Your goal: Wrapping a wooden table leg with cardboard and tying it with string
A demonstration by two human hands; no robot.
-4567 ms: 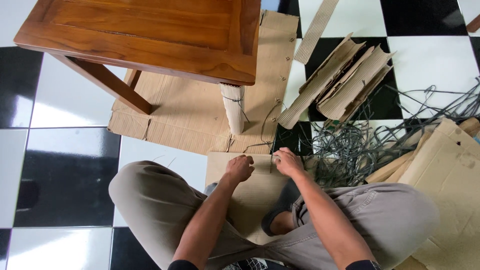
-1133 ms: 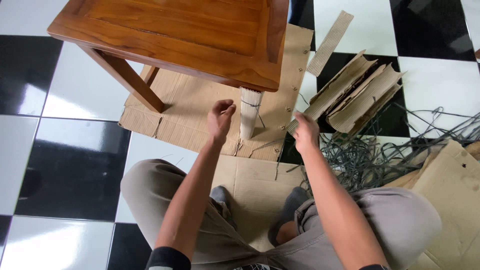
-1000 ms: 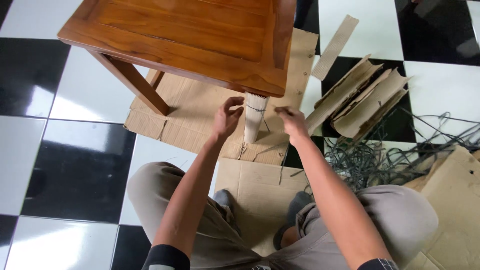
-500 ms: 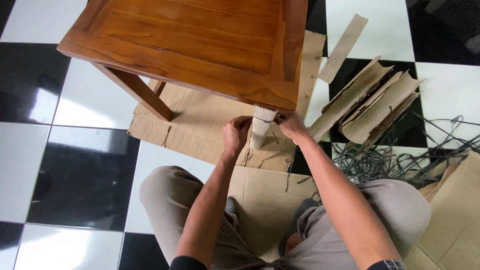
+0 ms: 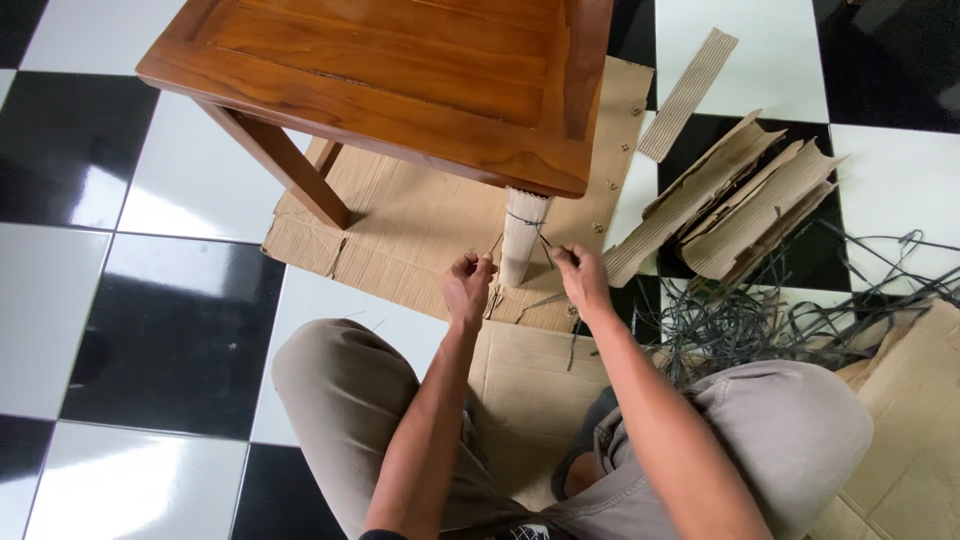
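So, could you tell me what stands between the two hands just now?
In the head view, the table's wrapped leg stands between the left hand and the right hand, with a thin dark strap around it.

Table (image 5: 400,70) on cardboard (image 5: 420,220)

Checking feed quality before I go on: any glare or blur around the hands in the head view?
Head view: glare patches on the glossy floor tiles; left hand, right hand and wrapped table leg sharp, evenly lit; thin strap hard to trace.
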